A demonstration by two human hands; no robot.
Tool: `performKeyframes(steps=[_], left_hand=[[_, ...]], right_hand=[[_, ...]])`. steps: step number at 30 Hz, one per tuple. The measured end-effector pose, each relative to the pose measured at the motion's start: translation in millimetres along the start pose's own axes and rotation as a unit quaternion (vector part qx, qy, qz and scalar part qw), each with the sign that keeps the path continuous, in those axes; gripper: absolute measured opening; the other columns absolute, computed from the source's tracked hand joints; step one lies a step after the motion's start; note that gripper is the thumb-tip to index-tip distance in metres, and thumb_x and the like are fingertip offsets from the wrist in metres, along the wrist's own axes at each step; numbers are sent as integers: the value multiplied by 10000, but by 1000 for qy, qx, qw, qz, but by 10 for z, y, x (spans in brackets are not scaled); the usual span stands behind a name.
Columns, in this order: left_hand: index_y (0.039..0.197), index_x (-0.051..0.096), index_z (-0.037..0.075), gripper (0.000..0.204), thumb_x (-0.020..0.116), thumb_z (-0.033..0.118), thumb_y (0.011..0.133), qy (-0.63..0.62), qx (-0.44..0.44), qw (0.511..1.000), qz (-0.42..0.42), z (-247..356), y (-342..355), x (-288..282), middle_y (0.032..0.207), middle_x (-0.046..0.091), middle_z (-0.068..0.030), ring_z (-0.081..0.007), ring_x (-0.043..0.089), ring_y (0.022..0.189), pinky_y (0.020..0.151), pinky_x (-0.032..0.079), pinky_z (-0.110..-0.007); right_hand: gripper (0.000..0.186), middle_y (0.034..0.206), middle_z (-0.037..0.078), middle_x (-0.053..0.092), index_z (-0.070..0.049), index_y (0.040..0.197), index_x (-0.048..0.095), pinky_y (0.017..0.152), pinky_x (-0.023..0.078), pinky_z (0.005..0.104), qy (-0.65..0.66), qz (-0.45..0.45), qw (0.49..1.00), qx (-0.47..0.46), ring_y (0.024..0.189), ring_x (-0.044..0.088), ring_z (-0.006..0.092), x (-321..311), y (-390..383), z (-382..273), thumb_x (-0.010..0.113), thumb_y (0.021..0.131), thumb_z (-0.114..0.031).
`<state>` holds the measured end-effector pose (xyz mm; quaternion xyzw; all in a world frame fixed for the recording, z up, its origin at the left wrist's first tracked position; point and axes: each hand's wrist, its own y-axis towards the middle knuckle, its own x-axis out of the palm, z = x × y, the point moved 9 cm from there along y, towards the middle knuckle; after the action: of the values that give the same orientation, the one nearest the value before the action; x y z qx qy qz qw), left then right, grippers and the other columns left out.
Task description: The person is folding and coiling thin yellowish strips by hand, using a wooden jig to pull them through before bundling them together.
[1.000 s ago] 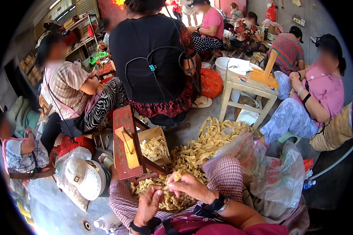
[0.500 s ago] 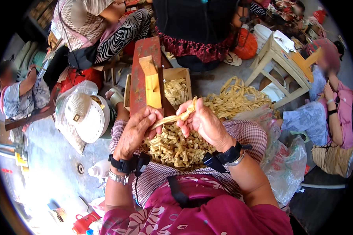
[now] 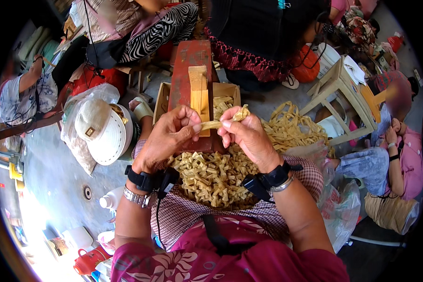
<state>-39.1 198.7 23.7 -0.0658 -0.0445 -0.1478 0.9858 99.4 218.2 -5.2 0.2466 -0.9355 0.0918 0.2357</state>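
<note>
Between my two hands runs a pale tan, flat strip (image 3: 211,125) with a bunched, knotted end (image 3: 242,113). The fingers of my left hand (image 3: 174,134) pinch its left end. My right hand (image 3: 249,136) grips it near the knot, with thumb and forefinger pressed together. Below them, a heap of short knotted tan pieces (image 3: 214,181) rests on the checked cloth (image 3: 310,178) over my lap. Just past my hands, a wooden block (image 3: 199,94) stands on a worn red bench (image 3: 181,84).
A cardboard box (image 3: 235,94) of similar pieces sits beyond the bench. Long tan strips (image 3: 296,127) lie heaped at the right, near a wooden stool (image 3: 336,101). A white hat (image 3: 96,120) tops a bagged container at left. Several people sit around.
Both hands have risen slightly, and the strip between them now lies more level. The knotted end sits above my right fingers. The whole view has shifted a little.
</note>
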Motion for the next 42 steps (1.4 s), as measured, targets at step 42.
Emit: performKeyframes(steps=[42], left_hand=[[823,582,-45,207,571,147,900,351,127,928,-13,324,-145,87,621,564,-135,-207,567,554,534,447,-317]], right_hand=[[148,664,-2,543,-30,877,523,421,373,168,-123,-2,988,-88,486,446,20,364,151,-64,605,907,-149]])
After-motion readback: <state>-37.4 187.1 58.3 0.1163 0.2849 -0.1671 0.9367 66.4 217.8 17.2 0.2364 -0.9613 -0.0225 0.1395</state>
